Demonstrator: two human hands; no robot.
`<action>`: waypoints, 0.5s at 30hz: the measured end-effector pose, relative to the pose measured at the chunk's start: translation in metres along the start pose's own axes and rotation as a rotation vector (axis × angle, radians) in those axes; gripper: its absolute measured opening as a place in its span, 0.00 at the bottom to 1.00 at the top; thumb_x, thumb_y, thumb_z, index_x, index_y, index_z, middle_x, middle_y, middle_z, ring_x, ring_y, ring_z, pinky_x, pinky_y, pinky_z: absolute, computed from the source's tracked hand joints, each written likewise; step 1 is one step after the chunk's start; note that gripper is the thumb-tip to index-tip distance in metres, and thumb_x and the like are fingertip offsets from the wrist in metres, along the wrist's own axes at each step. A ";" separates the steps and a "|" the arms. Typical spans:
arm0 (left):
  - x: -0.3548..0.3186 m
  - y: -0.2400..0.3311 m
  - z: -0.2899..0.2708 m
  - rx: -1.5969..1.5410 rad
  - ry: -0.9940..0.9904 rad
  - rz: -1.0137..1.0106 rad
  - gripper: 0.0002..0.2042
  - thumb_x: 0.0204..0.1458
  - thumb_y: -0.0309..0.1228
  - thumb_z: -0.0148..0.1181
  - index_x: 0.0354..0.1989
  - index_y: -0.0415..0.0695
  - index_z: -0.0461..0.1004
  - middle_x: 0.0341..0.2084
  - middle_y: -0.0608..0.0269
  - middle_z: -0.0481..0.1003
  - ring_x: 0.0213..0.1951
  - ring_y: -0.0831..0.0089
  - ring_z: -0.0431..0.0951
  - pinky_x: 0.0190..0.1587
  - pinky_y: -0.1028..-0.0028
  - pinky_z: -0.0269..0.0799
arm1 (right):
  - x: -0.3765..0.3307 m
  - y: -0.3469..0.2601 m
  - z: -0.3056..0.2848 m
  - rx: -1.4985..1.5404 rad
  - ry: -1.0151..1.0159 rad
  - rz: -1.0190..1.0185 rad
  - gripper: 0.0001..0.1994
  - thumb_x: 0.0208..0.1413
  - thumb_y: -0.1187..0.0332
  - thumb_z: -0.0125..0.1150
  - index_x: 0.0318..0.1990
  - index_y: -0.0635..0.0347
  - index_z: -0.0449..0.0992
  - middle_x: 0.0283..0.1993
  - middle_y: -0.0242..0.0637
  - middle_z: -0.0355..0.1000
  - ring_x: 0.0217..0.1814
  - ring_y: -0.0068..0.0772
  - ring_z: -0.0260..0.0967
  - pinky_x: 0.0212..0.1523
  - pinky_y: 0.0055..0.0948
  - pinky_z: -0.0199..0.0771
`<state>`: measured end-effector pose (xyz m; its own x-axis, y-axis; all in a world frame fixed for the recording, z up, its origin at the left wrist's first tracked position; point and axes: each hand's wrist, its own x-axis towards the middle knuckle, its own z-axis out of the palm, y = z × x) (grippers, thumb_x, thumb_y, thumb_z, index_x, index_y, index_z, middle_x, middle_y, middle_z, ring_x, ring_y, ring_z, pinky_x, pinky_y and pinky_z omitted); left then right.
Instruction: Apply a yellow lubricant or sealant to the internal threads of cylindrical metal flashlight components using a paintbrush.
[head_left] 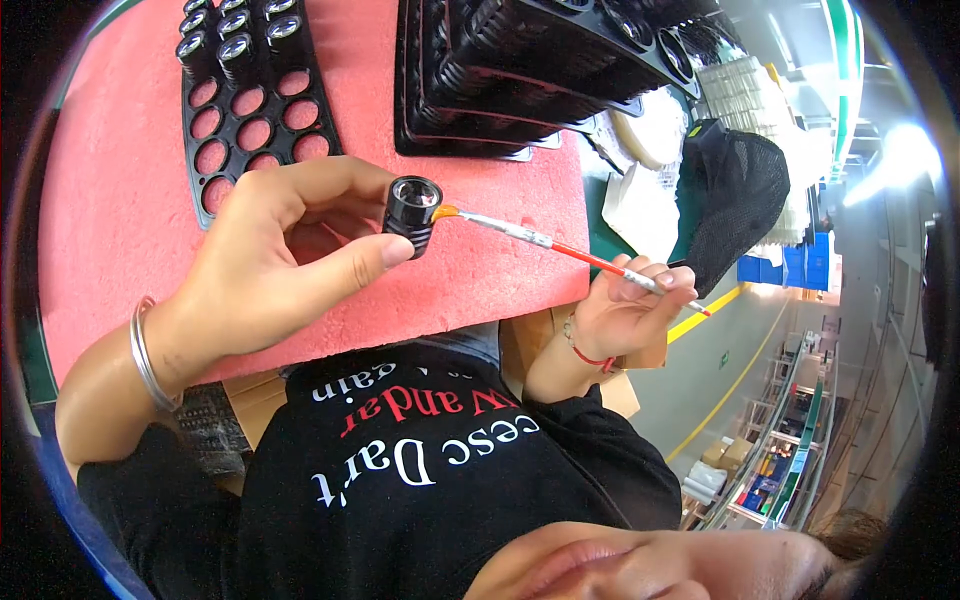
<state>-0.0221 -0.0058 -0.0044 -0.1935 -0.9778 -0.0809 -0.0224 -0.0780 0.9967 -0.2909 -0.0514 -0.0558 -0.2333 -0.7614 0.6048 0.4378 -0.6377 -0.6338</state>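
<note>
Between the thumb and fingers of my left hand [265, 260] is a small black lens barrel [411, 215], its glass end facing up. My right hand [637, 305] pinches the rear part of a thin paintbrush [560, 247] with a red and silver handle. The brush's orange bristles touch the side of the barrel just below its rim. Beyond my left hand lies a black tray [228, 125] with round holes. Several similar lens barrels [236, 52] stand in its far rows, while the nearer holes show the pink surface beneath.
A pink foam sheet [110, 190] covers the work surface. Stacked black trays [500, 75] with lens parts stand at the far middle. To their right are a roll of tape [650, 135], white paper [640, 210] and a black mesh-covered object [745, 190]. A blue bin [805, 265] is farther right.
</note>
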 end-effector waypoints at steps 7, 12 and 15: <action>-0.002 0.002 0.004 -0.041 -0.027 0.065 0.13 0.43 0.25 0.57 0.38 0.36 0.69 0.26 0.68 0.71 0.28 0.85 0.69 0.31 0.85 0.65 | 0.002 -0.003 0.000 0.065 0.084 0.070 0.14 0.59 0.59 0.36 0.26 0.58 0.58 0.15 0.30 0.57 0.11 0.19 0.47 0.13 0.18 0.47; -0.004 0.014 -0.010 0.339 0.067 0.346 0.14 0.36 0.26 0.59 0.34 0.38 0.69 0.23 0.69 0.71 0.26 0.83 0.71 0.27 0.85 0.65 | 0.005 -0.009 0.000 0.241 0.085 0.169 0.14 0.59 0.59 0.35 0.25 0.57 0.58 0.14 0.29 0.56 0.14 0.19 0.49 0.17 0.17 0.49; -0.003 0.031 -0.029 0.727 0.221 0.326 0.14 0.38 0.26 0.58 0.36 0.40 0.66 0.28 0.71 0.68 0.29 0.85 0.65 0.31 0.83 0.60 | 0.007 -0.009 -0.001 0.267 0.052 0.201 0.15 0.59 0.59 0.35 0.25 0.57 0.58 0.14 0.28 0.55 0.13 0.18 0.48 0.16 0.17 0.48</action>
<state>0.0066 -0.0105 0.0274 -0.1041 -0.9513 0.2903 -0.6421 0.2872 0.7108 -0.2969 -0.0506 -0.0462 -0.1601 -0.8781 0.4509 0.6901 -0.4262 -0.5849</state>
